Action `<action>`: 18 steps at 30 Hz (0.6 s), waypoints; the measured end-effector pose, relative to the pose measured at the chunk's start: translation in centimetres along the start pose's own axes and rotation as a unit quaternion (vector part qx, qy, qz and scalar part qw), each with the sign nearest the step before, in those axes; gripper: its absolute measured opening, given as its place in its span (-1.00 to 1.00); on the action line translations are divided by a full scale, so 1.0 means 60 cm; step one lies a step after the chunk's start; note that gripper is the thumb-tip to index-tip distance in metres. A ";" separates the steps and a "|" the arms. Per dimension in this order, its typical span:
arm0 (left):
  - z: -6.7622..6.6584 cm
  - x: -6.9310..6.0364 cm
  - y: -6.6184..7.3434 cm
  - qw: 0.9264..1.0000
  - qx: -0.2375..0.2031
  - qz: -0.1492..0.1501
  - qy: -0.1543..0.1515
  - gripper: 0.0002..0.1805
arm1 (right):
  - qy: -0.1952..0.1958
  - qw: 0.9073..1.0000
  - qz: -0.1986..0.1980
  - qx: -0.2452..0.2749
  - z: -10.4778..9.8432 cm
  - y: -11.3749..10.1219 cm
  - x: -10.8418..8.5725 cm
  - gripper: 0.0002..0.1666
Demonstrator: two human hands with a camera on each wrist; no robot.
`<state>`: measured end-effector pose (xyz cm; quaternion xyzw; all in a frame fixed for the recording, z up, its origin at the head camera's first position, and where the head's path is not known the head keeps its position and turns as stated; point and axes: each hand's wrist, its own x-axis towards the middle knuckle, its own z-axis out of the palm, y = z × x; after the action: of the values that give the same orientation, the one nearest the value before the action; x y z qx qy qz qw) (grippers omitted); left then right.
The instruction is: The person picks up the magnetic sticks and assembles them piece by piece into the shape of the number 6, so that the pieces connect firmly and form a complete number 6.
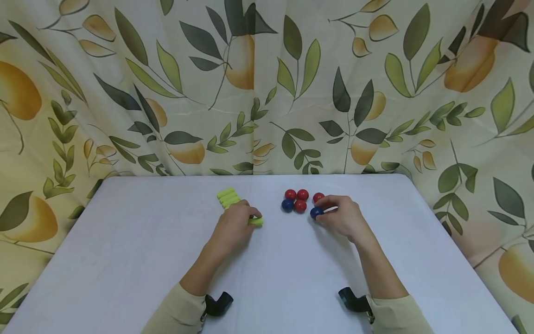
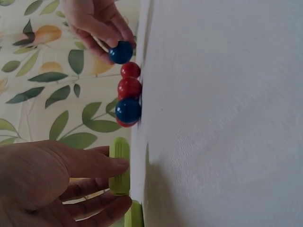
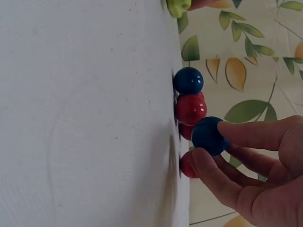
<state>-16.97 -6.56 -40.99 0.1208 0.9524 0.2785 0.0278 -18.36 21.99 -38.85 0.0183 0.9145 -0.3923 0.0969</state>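
Note:
My left hand [image 1: 238, 225] pinches a lime-green ridged stick [image 2: 120, 165] between thumb and fingers, just off the white table. Several matching green sticks [image 1: 227, 196] lie side by side beyond that hand. On the right, my right hand [image 1: 343, 218] pinches a blue ball [image 3: 209, 136] between thumb and fingertips, slightly raised in the right wrist view. A red ball [image 1: 318, 197] lies just behind the held one, partly covered by the fingers. Left of it, another blue ball [image 1: 287, 205] sits in a close cluster with a few red balls [image 1: 300, 206].
The white cloth-covered table [image 1: 137, 260] ends at a back edge against a leaf-and-fruit patterned curtain [image 1: 267, 116]. Dark wrist-worn cameras [image 1: 219, 304] stick out inward from both cuffs.

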 end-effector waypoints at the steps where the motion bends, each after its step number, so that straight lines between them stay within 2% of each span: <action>1: 0.001 0.000 0.002 1.000 -0.001 -0.001 -0.003 -0.71 | -0.001 1.000 0.000 0.000 0.001 0.000 -0.002 -0.58; 10: 0.007 0.002 0.019 1.000 -0.005 0.004 -0.015 -0.69 | -0.005 1.000 -0.016 0.005 0.017 -0.006 -0.017 -0.61; 18: 0.012 0.010 0.033 0.999 -0.005 0.020 -0.027 -0.68 | -0.019 0.999 -0.041 0.001 0.034 -0.021 -0.018 -0.64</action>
<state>-17.03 -4.42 -40.56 0.1470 0.9474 0.2802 0.0482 -17.08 19.67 -39.11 -0.0260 0.9120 -0.3975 0.0981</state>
